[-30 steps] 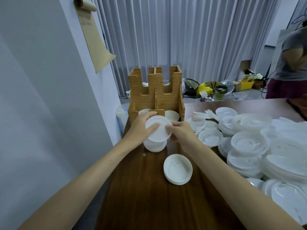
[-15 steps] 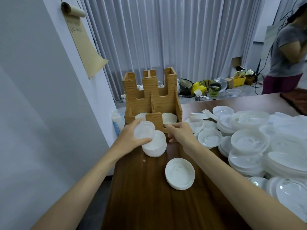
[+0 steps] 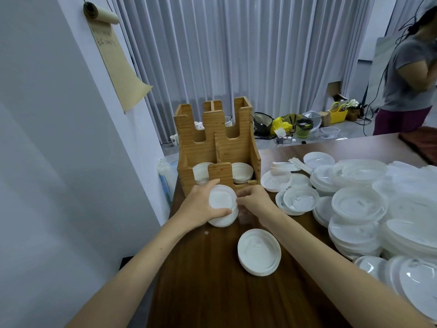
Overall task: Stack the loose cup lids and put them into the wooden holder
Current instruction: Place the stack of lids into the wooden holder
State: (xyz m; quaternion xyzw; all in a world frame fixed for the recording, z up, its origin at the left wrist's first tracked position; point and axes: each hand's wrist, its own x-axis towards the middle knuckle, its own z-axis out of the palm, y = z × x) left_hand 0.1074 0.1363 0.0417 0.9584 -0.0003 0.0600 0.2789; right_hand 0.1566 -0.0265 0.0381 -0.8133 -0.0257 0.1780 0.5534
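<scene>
Both my bare forearms reach forward from the lower corners and converge ahead of me. My left hand [image 3: 201, 207] lies on its side with the palm turned right. Its fingers curl over the far side and its thumb crosses the near side of the stack of lids [image 3: 222, 200] it grips. My right hand [image 3: 254, 201] is knuckles-up, its fingers [image 3: 241, 194] bent with the tips at the stack's right rim; whether they pinch it I cannot tell.

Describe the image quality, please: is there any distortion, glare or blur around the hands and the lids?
Head view: wide-angle bending tilts the wooden holder and the curtain folds; soft, even light, no hard shadows; a pale sheen on the far table; left hand, right hand and lid stack are sharp enough.
</scene>
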